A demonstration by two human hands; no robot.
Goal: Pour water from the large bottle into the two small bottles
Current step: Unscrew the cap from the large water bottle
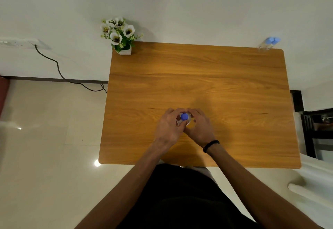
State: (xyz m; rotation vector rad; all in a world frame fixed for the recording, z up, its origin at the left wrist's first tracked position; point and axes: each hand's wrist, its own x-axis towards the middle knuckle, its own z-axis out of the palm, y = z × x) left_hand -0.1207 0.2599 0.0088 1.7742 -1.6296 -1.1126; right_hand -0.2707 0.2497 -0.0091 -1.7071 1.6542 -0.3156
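Note:
A clear bottle with a blue cap [184, 117] stands upright on the wooden table [198, 77], seen from straight above. My left hand [168, 127] and my right hand [199, 127] curl round its body from either side, just below the cap. Most of the bottle is hidden by my fingers. Two small clear bottles with blue caps [270, 42] stand close together at the table's far right corner, well away from both hands.
A white pot of artificial flowers [119, 35] stands at the far left corner. A black cable [59, 70] runs along the floor on the left. Dark furniture [313, 126] stands beside the table's right edge.

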